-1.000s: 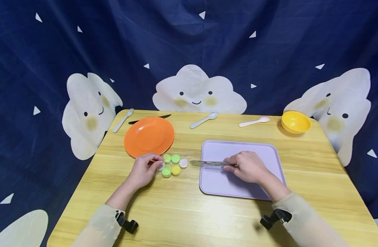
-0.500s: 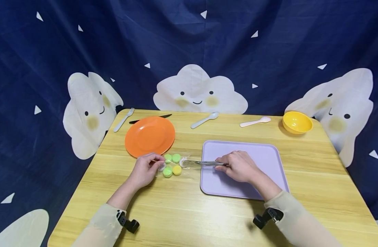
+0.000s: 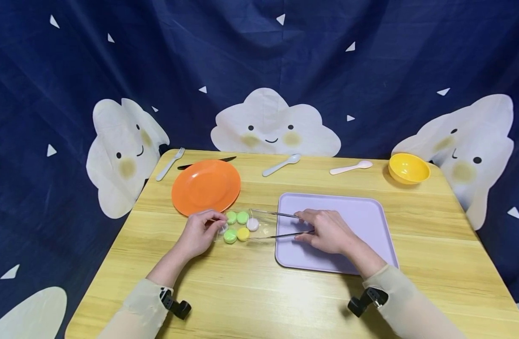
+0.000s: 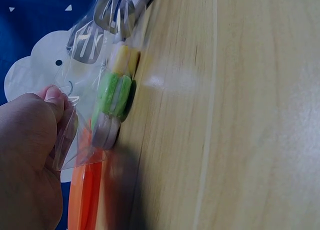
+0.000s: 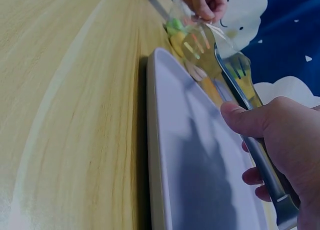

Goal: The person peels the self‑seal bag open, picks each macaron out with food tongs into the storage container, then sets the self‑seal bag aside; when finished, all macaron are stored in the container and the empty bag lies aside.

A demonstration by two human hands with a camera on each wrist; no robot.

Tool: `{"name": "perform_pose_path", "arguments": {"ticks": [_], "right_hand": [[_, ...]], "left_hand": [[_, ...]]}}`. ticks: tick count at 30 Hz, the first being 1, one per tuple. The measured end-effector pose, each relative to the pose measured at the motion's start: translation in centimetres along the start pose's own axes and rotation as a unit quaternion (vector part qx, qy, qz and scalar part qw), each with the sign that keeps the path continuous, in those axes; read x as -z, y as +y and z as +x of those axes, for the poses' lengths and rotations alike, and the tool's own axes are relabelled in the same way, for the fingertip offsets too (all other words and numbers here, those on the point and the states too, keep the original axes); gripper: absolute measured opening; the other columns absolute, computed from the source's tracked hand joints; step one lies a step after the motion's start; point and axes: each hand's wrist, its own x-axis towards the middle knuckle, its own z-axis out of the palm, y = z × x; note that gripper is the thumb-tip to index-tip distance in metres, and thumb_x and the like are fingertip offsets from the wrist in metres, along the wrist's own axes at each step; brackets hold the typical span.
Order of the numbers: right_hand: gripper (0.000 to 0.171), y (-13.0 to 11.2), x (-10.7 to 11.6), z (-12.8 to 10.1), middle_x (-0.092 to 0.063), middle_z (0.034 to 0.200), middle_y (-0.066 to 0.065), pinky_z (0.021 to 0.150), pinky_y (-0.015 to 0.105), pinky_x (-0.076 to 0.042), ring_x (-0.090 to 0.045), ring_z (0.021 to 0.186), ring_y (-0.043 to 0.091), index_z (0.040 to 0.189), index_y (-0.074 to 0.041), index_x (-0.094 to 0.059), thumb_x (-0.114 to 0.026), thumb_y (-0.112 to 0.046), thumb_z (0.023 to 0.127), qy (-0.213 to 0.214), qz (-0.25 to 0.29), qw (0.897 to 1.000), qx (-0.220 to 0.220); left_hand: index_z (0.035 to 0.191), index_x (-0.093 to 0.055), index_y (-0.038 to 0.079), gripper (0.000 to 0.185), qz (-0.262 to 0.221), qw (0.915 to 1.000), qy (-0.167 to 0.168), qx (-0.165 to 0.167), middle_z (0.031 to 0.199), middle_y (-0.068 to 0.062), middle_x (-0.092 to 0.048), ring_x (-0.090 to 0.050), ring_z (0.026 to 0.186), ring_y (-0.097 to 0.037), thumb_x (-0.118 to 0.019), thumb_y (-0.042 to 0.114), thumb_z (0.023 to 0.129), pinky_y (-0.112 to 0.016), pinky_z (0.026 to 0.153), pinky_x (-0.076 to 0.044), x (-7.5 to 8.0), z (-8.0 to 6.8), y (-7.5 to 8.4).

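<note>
A clear plastic bag [image 3: 242,226] with several small round cakes in green, yellow and white [image 3: 242,218] lies on the wooden table, between the orange plate and the purple tray. My left hand [image 3: 212,221] pinches the bag's left end; in the left wrist view the left hand [image 4: 35,135] pinches the film beside the cakes [image 4: 114,95]. My right hand [image 3: 305,225] rests over the tray's left edge and holds metal tongs [image 3: 280,224]. Their arms are spread apart around the bag's right end. In the right wrist view the right hand [image 5: 280,135] grips the tongs [image 5: 235,70].
The purple tray [image 3: 361,221] lies right of centre. An orange plate [image 3: 206,186] sits at the back left, with a fork [image 3: 169,164] and a black knife [image 3: 204,163] behind it. Two spoons [image 3: 281,165] [image 3: 351,166] and a yellow bowl [image 3: 409,168] line the far edge.
The right hand slid the closed tongs left to the bag, and their arms have now spread apart around its right end. The left hand kept its pinch on the bag.
</note>
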Motion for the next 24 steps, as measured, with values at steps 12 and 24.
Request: {"name": "perform_pose_path", "arguments": {"ticks": [12,24], "right_hand": [[0.047,0.32,-0.33,0.31,-0.074,0.103,-0.005,0.070,0.046,-0.056,-0.070,0.085,0.017,0.127,-0.014,-0.075,-0.086,-0.040,0.090,-0.005,-0.006,1.000,-0.006],[0.035,0.23,-0.31,0.83,-0.072,0.094,-0.008,0.064,0.043,-0.054,-0.067,0.077,0.016,0.118,-0.015,-0.078,-0.084,-0.037,0.092,-0.024,-0.018,1.000,-0.006]], "left_hand": [[0.100,-0.077,0.005,0.015,-0.002,1.0000,-0.002,-0.001,0.095,0.001,-0.076,-0.070,0.086,-0.015,-0.074,-0.009,0.095,-0.031,0.075,-0.060,-0.12,0.15,0.06],[0.100,-0.078,0.005,0.013,-0.001,1.0000,-0.005,0.004,0.094,0.004,-0.075,-0.069,0.085,-0.014,-0.075,-0.007,0.095,-0.030,0.074,-0.059,-0.16,0.21,0.19]]}}
